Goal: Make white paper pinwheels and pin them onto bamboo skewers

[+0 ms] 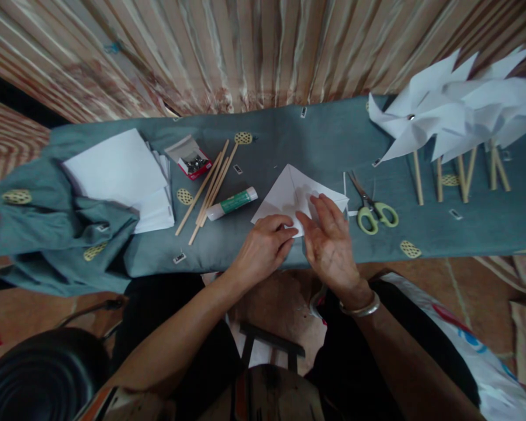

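Note:
A white sheet of paper [280,193] with crease lines lies on the cloth-covered table in front of me, one corner pointing away. My left hand [266,242] pinches the near left edge of the paper between thumb and curled fingers. On the paper's right half rests my right hand [331,240], its fingers stretched out and the thumb apart, near the centre crease. Green-handled scissors [374,213] lie just right of the paper, blades pointing away. Left of the paper is a glue stick [232,203] with a green label, touching or close to several wooden sticks [213,184].
A small open box [197,166] of metal pins stands behind the sticks. Farther left is a stack of white paper [118,169]. Several paper pinwheels [447,111] on sticks lie at the right. The tablecloth [267,140] is bunched at the left; a curtain [263,52] hangs behind.

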